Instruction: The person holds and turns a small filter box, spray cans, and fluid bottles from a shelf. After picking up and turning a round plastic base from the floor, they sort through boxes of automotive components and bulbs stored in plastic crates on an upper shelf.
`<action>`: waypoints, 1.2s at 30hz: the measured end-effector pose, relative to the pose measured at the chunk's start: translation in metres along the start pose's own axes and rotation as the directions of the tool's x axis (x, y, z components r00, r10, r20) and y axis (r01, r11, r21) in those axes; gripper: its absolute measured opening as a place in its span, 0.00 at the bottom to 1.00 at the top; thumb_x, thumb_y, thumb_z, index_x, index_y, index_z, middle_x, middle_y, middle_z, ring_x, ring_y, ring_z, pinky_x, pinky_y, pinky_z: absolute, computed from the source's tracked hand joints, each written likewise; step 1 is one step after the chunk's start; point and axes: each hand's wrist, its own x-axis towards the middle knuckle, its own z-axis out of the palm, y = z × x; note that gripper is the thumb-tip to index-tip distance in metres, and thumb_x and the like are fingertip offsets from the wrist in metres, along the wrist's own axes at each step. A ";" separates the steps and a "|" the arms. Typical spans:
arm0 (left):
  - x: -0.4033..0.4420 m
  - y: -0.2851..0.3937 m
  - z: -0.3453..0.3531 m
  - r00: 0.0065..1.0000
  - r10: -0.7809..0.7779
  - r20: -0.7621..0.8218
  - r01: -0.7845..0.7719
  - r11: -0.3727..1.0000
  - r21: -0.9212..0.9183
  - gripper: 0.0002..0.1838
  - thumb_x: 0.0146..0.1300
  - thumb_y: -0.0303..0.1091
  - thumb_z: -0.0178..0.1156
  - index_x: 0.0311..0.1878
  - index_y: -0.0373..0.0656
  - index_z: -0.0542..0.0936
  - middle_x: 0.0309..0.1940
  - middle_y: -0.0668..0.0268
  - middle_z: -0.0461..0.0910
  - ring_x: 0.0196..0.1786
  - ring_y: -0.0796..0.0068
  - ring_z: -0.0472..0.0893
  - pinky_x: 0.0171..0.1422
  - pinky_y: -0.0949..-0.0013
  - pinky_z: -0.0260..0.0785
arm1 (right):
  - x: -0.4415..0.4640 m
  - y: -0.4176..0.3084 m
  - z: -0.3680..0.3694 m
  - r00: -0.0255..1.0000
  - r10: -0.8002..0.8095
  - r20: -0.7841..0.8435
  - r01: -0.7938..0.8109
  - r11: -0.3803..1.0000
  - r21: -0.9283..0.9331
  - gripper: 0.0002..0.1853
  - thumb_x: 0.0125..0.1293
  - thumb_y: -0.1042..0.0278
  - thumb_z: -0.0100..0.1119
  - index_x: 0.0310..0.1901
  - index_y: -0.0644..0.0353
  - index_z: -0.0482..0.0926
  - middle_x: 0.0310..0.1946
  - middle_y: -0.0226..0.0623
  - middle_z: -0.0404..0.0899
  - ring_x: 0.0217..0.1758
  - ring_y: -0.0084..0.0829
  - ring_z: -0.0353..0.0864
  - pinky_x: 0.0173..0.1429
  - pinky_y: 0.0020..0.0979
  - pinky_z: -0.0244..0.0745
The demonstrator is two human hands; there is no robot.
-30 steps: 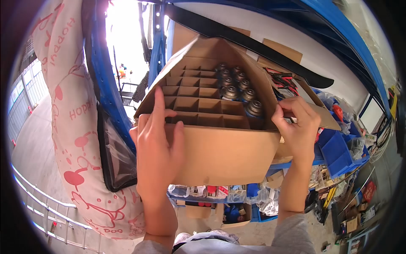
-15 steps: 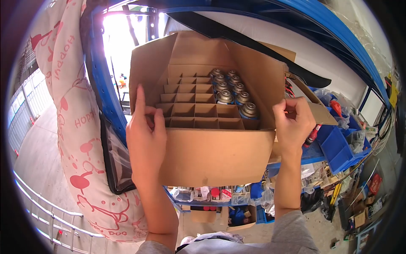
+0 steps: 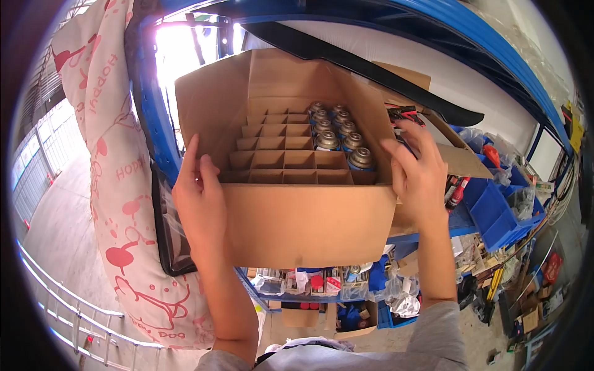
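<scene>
An open cardboard box (image 3: 303,226) faces me, its flaps raised at the back and sides. Inside it, a cardboard divider grid (image 3: 281,159) forms cells; those on the left hold nothing visible. Several metal-topped spray cans (image 3: 361,158) stand in the right-hand cells. My left hand (image 3: 201,198) is at the front left corner, fingers apart, touching the left flap with nothing gripped. My right hand (image 3: 417,170) is beside the front right corner against the right flap, fingers spread and curved, holding nothing visible.
Blue shelving (image 3: 455,226) surrounds the box. A long black panel (image 3: 371,68) slants behind it. On the right are blue bins (image 3: 495,216) and red-handled tools (image 3: 405,114). A pink-printed padded cover (image 3: 127,204) hangs at the left. Lower shelves hold packets.
The side flaps have swung outward, the left one opening wide. My left hand has moved left and down. My right hand's fingers have gone from pinched at the flap's edge to spread.
</scene>
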 end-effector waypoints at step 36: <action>0.014 0.063 0.213 0.278 0.103 0.955 -0.610 0.787 0.092 0.30 0.63 0.51 0.73 0.64 0.42 0.87 0.65 0.52 0.86 0.67 0.52 0.85 0.70 0.52 0.77 | -0.011 0.001 -0.011 0.986 0.068 0.154 -0.104 0.967 0.233 0.33 0.66 0.74 0.64 0.73 0.38 0.82 0.31 0.47 0.82 0.32 0.53 0.84 0.42 0.51 0.82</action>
